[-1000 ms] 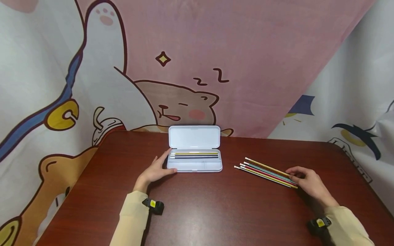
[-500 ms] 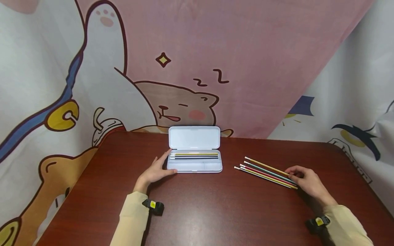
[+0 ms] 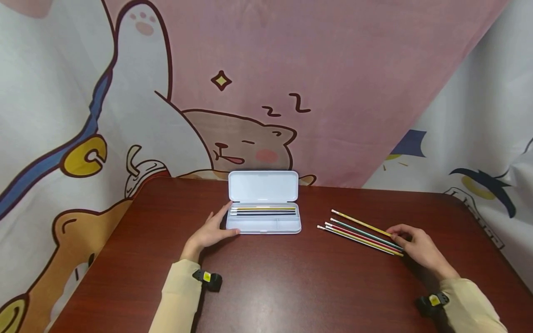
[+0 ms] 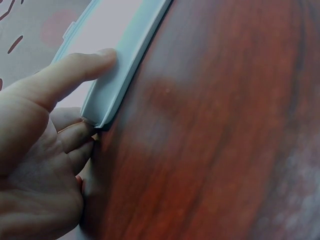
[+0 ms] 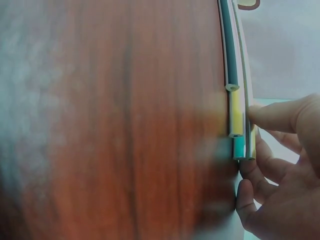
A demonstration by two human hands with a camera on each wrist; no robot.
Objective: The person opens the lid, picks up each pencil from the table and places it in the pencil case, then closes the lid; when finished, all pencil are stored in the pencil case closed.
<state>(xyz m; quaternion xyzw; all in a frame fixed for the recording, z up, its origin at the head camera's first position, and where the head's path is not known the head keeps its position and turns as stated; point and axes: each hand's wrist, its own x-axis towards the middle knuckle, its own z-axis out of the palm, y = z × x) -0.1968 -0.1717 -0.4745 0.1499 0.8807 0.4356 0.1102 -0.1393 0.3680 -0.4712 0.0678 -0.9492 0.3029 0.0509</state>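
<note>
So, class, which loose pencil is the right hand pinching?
The yellow pencil farthest back; the other four pencils, including a second yellow one, lie in front.

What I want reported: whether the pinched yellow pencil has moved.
Yes, slightly: the yellow pencil has its eraser end nearer the table's back edge in the head view; whether raised or slid, I cannot tell.

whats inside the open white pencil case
Inside the case, several pencils lie lengthwise along the back, yellow and dark among their colours. Whatever is beneath them is covered, and the left hand hides part of the case's front left corner.
</note>
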